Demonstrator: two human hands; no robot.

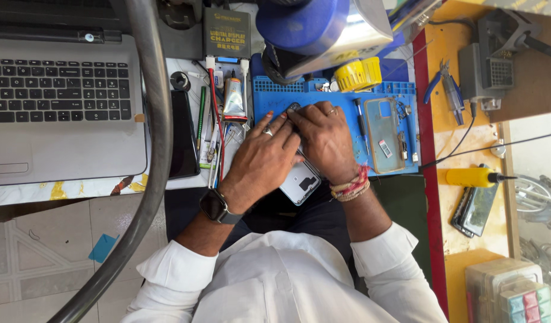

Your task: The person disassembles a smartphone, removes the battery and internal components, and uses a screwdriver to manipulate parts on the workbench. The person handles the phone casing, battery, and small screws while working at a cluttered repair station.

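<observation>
Both hands, left and right, grip one phone. Its long axis runs from 11 to 5 o'clock. One case lies at 3 o'clock.

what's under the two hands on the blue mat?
A white phone sticks out below the left hand and right hand, lying on the blue mat. Its upper part is covered.

A matt blue rubbery mat covers the tabletop; the phone shows a smooth, glossy back, the laptop a dull silver plastic, the shirt sleeve white cloth.
</observation>
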